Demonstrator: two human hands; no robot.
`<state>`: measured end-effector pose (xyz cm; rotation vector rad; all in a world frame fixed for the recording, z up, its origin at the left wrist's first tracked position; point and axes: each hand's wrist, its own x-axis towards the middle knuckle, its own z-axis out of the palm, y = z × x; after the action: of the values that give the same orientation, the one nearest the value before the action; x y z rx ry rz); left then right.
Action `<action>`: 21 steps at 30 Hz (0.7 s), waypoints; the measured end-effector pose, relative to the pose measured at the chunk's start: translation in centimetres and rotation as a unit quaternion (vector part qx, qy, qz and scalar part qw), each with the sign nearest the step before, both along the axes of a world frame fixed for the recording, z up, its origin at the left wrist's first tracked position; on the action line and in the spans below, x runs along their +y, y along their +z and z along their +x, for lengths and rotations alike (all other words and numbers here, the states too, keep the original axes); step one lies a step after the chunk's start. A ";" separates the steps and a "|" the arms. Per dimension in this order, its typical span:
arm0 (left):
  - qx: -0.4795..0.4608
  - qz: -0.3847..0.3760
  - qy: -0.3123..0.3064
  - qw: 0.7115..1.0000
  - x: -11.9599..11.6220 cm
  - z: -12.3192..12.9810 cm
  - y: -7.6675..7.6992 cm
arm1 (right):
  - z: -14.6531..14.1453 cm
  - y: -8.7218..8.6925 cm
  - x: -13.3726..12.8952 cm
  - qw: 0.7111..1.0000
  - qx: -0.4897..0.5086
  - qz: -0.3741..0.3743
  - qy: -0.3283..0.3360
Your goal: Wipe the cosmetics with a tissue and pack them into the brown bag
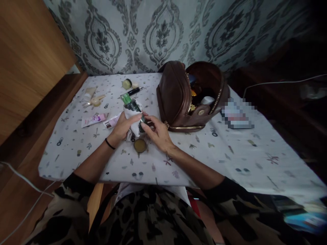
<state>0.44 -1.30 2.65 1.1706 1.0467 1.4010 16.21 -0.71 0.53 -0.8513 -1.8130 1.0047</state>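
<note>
My left hand (123, 126) is closed around a white cloth (133, 119) pressed against a dark green bottle (131, 104). The bottle's bright green end points up and away to the left. My right hand (159, 133) pinches its near, dark end with thumb and fingers. The cloth and my fingers hide much of the bottle's middle. Just below the hands lies a round, golden-brown disc (140, 145). Close to my left wrist is a pale pink tube (111, 121), partly covered by the hand.
An open brown leather bag (173, 95) with items inside stands right of my hands. A white-pink tube (94, 119), beige tube (90, 93), hair claw clip (95, 100), small jar (126, 83) and black pen-like item (135, 91) lie on the patterned tablecloth (68, 149).
</note>
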 end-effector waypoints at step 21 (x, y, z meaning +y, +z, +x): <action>0.059 -0.027 -0.043 0.997 -0.3 -0.7 -0.8 | -0.6 3.5 1.9 0.973 0.171 -0.129 0.081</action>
<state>-0.29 -1.55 1.85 1.2570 1.0964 1.2411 15.58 1.18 3.98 -0.6389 -1.4948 1.4218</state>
